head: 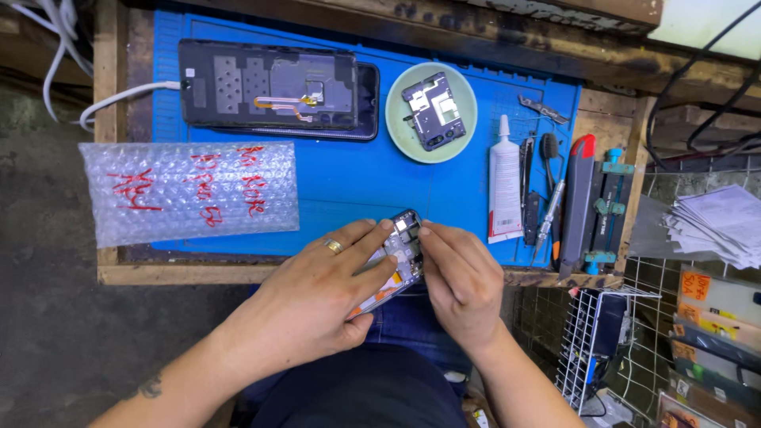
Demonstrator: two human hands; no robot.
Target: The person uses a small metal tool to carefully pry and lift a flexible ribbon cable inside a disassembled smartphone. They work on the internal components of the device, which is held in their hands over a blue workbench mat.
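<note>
I hold an opened phone (pixel 401 252) with its bare circuit board showing, tilted over the front edge of the blue work mat (pixel 357 182). My left hand (pixel 321 297), a ring on one finger, grips it from the left and below. My right hand (pixel 460 277) grips its right side, fingertips near the top end. A dark phone back panel (pixel 273 87) with an orange flex cable lies at the back of the mat. A small green dish (pixel 396 119) holds a grey inner cover piece (pixel 432 109).
A bubble-wrap bag (pixel 186 190) with red writing lies at the mat's left. A white glue tube (pixel 502 178), tweezers, a brush, a screwdriver (pixel 547 218) and a red-tipped tool (pixel 577 198) line the right side. Wire rack (pixel 590 341) and stacked papers (pixel 717 222) stand to the right.
</note>
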